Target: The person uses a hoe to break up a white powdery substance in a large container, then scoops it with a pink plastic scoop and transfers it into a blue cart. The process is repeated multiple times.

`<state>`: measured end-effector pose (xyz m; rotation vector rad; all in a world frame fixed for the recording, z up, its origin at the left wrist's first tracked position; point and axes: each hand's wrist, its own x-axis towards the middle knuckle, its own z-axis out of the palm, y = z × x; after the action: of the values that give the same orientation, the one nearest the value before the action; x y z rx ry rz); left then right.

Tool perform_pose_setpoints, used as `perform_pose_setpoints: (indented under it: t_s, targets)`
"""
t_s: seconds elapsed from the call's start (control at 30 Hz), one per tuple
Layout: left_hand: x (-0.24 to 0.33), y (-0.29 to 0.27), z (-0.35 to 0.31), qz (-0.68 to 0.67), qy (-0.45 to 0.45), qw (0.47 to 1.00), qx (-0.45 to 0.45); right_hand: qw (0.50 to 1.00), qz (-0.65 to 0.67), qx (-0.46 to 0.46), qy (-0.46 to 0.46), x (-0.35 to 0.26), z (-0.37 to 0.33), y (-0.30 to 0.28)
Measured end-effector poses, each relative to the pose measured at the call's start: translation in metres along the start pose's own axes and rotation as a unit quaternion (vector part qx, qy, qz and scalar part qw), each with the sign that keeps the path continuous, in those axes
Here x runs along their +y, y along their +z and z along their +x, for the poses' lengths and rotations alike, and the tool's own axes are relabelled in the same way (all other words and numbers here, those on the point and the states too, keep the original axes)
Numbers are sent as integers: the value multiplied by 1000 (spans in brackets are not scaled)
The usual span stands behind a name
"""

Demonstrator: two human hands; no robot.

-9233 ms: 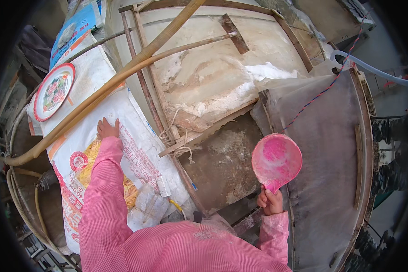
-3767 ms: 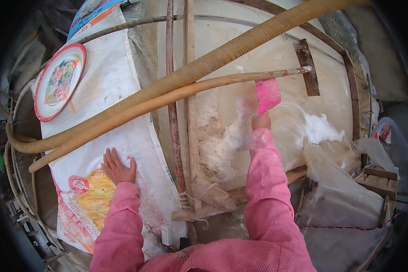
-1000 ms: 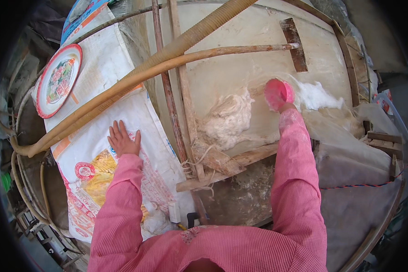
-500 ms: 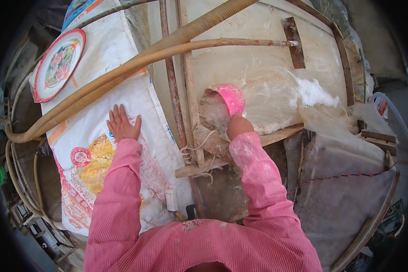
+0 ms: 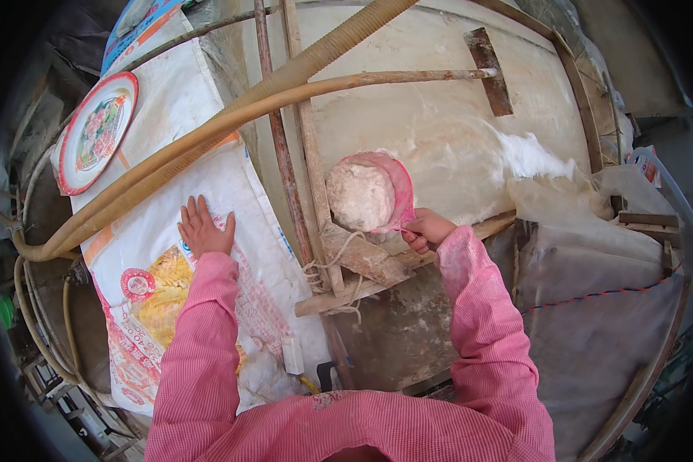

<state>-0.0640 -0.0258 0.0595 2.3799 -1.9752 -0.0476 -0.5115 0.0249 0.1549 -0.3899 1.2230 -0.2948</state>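
Observation:
My right hand (image 5: 429, 231) grips the handle of a pink plastic dipper (image 5: 403, 189). Inside the dipper lies a heap of off-white flour-like powder (image 5: 359, 196), and its mouth faces up. The dipper is over the near left corner of a broad pale wooden-framed tray (image 5: 439, 115). On the left, my left hand (image 5: 205, 229) rests flat, fingers spread, on white printed woven sacking (image 5: 262, 192) with a yellow and red pattern. Both sleeves are pink, the right one dusted with powder.
A long wooden-handled pusher (image 5: 377, 78) with a flat blade (image 5: 491, 73) crosses the tray, beside a ribbed hose (image 5: 339, 54). White powder (image 5: 535, 158) is piled at the tray's right. A red-rimmed round plate (image 5: 98, 135) sits upper left. A twisted wire (image 5: 593, 297) runs right.
The dipper has turned from tipped on its side to mouth up, showing the powder in it. My right hand has swung right and nearer. My left hand stays on the sacking.

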Motion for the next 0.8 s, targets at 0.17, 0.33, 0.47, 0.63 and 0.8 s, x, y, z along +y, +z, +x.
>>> perform_pose_setpoints:
  t_s: [0.17,0.33,0.47,0.63,0.8]
  targets:
    - [1,-2,-1,15,4,1000,-4,986,115,6,-124,22,-41,8]
    - [-9,16,4,40,14,999,12,929,229,34,-289,87,-147,52]
    - [-42,22,44,-90,88,987,-101,873,302,62,-378,187,-259,107]
    - [-83,-8,65,-479,74,862,-151,766,414,128,-475,365,-384,211]
    - [-68,-40,-23,-663,-15,732,-158,584,526,257,-561,566,-462,354]
